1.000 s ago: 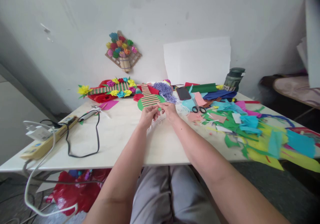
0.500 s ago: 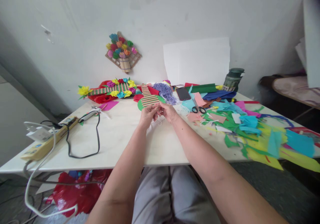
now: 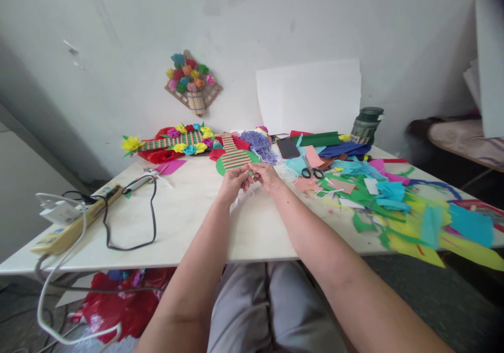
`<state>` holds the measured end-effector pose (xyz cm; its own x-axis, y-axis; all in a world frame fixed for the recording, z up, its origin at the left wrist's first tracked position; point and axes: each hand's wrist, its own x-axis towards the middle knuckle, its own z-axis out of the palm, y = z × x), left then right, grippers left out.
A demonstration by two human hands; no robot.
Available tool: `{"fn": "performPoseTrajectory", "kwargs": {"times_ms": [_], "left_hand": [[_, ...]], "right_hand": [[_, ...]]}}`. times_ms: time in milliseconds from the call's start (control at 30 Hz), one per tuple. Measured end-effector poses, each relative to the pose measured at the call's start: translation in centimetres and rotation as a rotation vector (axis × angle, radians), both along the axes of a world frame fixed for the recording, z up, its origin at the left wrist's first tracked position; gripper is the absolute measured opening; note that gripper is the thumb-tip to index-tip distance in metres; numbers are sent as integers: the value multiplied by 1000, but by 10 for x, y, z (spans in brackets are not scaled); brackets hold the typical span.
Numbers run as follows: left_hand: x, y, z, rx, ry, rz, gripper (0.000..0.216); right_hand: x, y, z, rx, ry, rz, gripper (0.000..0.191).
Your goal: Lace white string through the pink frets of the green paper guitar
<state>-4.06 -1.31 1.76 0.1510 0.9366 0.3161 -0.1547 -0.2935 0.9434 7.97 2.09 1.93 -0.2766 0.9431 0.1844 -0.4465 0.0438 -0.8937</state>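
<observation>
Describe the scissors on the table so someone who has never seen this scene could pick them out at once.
Start at the white sheet of card leaning on the wall at the back of the white table. Below it lies a dark phone; just nearer the person, at the edge of the coloured paper scraps, lie the small black-handled scissors. Their two dark ring handles stand out among the flat bright paper.

We could not tell what the left hand point(image 3: 233, 181) and right hand point(image 3: 268, 176) pinched between them; it was too small, and a thin white thread point(image 3: 241, 199) trailing below them was barely visible. Their fingers point(image 3: 247, 177) overlapped, hiding the grip itself. The white cable point(image 3: 59, 269) ran off the lower left edge. The bed point(image 3: 468, 137) was cut off at the right edge and blurred. The counter point(image 3: 189, 221) hid most of the red bag point(image 3: 118, 300) beneath it. The label on the green jar point(image 3: 366, 124) was unreadable.
</observation>
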Motion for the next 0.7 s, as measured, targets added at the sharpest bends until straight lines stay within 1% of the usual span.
{"fn": "performPoseTrajectory", "kwargs": {"times_ms": [267,700], "left_hand": [[2,-1,0,-13,-26,36,31],[3,-3,2,-14,-54,27,27]], "right_hand": [[-1,1,-1,9,-12,17,29],[-3,1,0,31,-37,-18,32]]}}
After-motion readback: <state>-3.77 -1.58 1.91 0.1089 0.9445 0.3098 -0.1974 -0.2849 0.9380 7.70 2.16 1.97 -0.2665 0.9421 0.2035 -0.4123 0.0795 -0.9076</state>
